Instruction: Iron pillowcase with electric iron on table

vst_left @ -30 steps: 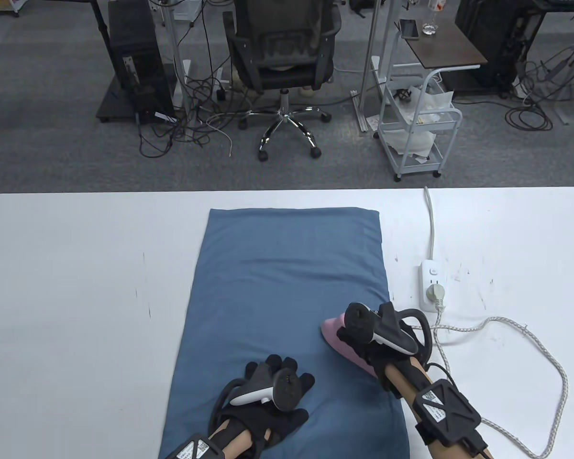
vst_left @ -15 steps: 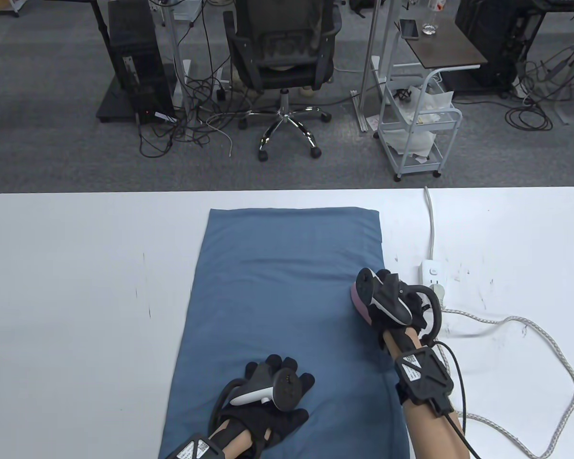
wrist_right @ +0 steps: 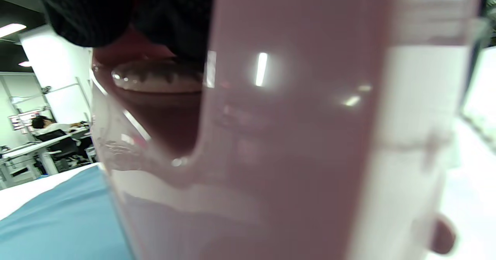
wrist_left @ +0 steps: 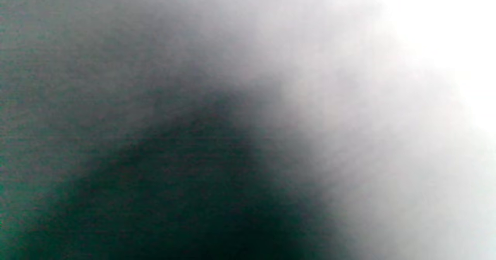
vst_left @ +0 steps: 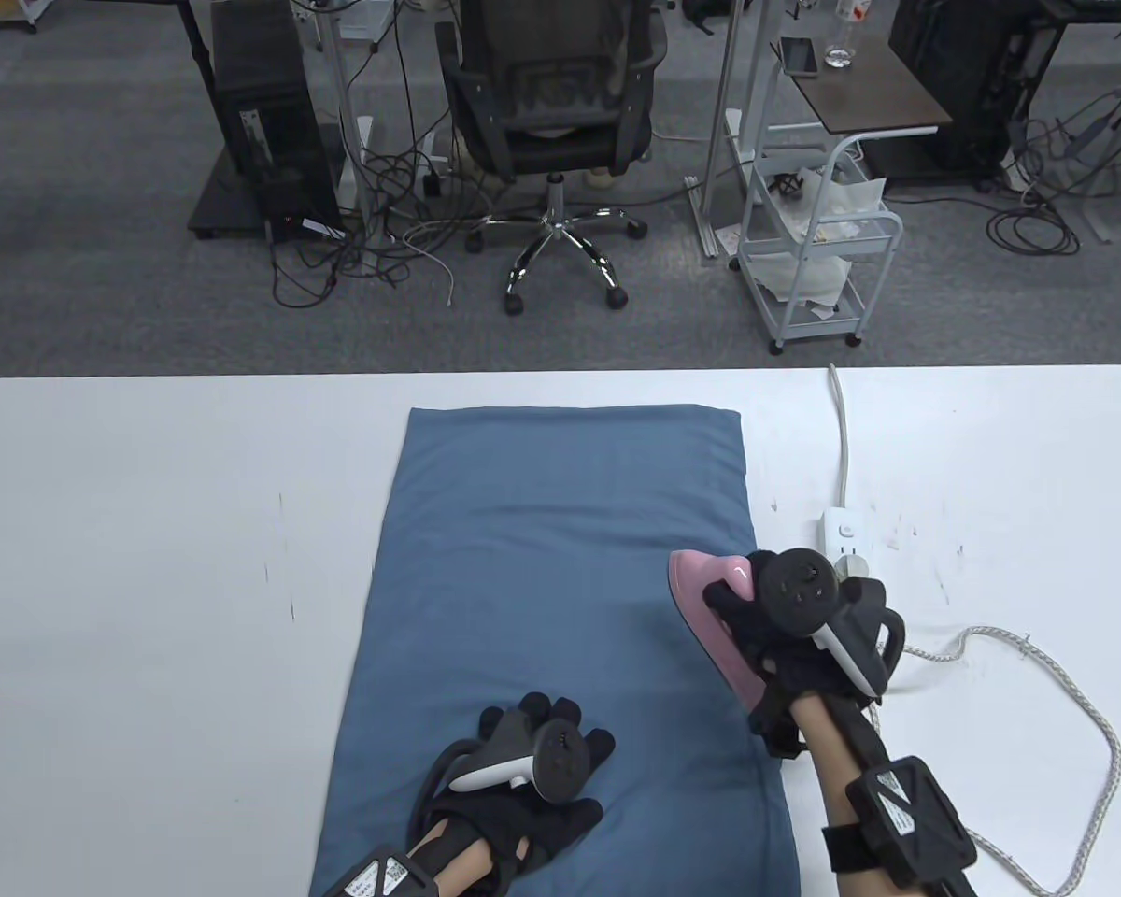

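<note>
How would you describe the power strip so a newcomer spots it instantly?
Start at the blue pillowcase on the white table, then look just past its right edge, beside the right hand gripping the pink iron. The power strip is the small white block there, with a plug in it and a white cable running toward the table's far edge.

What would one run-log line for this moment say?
right hand grips pink iron on blue pillowcase right edge | left hand rests on pillowcase

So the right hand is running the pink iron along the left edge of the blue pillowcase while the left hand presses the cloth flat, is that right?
Not quite. In the table view the right hand holds the pink electric iron at the right edge of the blue fabric pillowcase, not the left. The left hand does rest flat on the cloth.
</note>
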The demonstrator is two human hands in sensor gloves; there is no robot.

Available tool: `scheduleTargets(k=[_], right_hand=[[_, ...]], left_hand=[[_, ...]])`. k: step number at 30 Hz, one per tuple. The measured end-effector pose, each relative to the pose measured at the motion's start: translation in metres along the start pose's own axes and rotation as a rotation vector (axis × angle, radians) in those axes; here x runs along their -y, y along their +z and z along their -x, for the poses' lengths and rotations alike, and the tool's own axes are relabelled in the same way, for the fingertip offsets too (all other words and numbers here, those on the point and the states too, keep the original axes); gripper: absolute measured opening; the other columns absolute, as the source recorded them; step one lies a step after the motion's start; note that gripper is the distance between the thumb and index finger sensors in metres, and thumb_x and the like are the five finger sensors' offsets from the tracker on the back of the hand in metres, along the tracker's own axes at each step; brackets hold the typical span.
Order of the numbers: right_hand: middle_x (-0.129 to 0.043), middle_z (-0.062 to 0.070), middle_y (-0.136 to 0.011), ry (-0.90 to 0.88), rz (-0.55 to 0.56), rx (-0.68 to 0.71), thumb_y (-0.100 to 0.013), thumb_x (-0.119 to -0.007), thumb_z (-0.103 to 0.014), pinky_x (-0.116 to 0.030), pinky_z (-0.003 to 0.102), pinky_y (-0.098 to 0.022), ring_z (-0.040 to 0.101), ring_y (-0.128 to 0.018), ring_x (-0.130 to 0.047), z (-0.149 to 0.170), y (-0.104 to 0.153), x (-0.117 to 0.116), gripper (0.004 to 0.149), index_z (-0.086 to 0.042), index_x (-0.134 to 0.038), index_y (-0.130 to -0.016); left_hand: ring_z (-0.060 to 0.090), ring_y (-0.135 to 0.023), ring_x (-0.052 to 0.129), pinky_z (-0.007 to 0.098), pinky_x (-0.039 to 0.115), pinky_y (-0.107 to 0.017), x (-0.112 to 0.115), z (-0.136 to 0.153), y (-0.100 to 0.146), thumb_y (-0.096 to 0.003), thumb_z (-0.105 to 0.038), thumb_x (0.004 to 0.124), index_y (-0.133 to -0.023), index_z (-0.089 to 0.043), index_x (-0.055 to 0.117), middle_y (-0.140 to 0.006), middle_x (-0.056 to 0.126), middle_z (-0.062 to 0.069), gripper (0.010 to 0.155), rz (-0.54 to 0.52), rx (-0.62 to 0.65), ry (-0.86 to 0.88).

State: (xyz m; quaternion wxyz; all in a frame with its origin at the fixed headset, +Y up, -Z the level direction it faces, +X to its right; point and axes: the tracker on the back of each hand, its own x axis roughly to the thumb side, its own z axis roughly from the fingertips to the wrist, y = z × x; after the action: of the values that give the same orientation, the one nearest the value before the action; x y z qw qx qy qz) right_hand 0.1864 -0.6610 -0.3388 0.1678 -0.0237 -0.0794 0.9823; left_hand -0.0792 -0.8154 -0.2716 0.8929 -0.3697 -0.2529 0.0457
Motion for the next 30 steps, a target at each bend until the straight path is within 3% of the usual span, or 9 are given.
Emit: scheduleTargets(k=[6, 12, 17, 23, 30], right_hand=[[-0.095, -0.008, -0.048, -0.032, 0.045, 0.066, -0.044, -0.077, -0.055, -0.092, 0.037, -0.038, 0.008, -0.028, -0.097, 0.002, 0.035, 0.016, 0.059, -0.016, -0.076, -0.088], [-0.095, -0.007, -0.048, -0.083, 0.04, 0.077, -0.045, -0.077, -0.054, -0.092, 0.037, -0.038, 0.008, -0.028, -0.097, 0.005, 0.04, 0.023, 0.059, -0.015, -0.076, -0.089], [-0.095, -0.007, -0.048, -0.093, 0.047, 0.084, -0.045, -0.077, -0.054, -0.091, 0.037, -0.038, 0.008, -0.028, -0.097, 0.006, 0.04, 0.027, 0.06, -0.015, -0.075, -0.09], [-0.095, -0.007, -0.049, -0.091, 0.058, 0.081, -0.045, -0.077, -0.054, -0.091, 0.037, -0.038, 0.009, -0.029, -0.097, 0.01, 0.039, 0.031, 0.06, -0.015, -0.075, -0.09], [-0.095, -0.007, -0.049, -0.068, 0.059, 0.062, -0.045, -0.077, -0.054, -0.091, 0.037, -0.038, 0.009, -0.029, -0.097, 0.017, 0.036, 0.029, 0.06, -0.015, -0.075, -0.09]], left_hand=[[0.032, -0.091, -0.034, 0.066, -0.014, -0.061, 0.0, 0.0, 0.0, -0.0484, -0.063, 0.037, -0.097, -0.047, -0.014, -0.099, -0.034, -0.003, 0.073, -0.002, 0.0, -0.001], [0.036, -0.096, -0.024, 0.068, -0.004, -0.065, -0.007, -0.004, 0.002, -0.0492, -0.062, 0.042, -0.1, -0.045, -0.007, -0.104, -0.025, 0.0, 0.073, -0.037, -0.016, -0.046], [0.038, -0.105, -0.009, 0.068, 0.006, -0.072, -0.03, -0.009, 0.001, -0.0495, -0.063, 0.044, -0.102, -0.043, -0.004, -0.112, -0.012, 0.004, 0.074, -0.082, -0.041, -0.156], [0.037, -0.104, -0.011, 0.069, 0.004, -0.071, -0.065, 0.007, -0.029, -0.049, -0.063, 0.044, -0.102, -0.044, -0.004, -0.111, -0.013, 0.001, 0.074, -0.111, -0.101, -0.042], [0.035, -0.103, -0.014, 0.069, 0.003, -0.07, -0.08, 0.032, -0.057, -0.048, -0.063, 0.042, -0.1, -0.045, -0.005, -0.109, -0.017, -0.003, 0.073, -0.125, -0.166, 0.019]])
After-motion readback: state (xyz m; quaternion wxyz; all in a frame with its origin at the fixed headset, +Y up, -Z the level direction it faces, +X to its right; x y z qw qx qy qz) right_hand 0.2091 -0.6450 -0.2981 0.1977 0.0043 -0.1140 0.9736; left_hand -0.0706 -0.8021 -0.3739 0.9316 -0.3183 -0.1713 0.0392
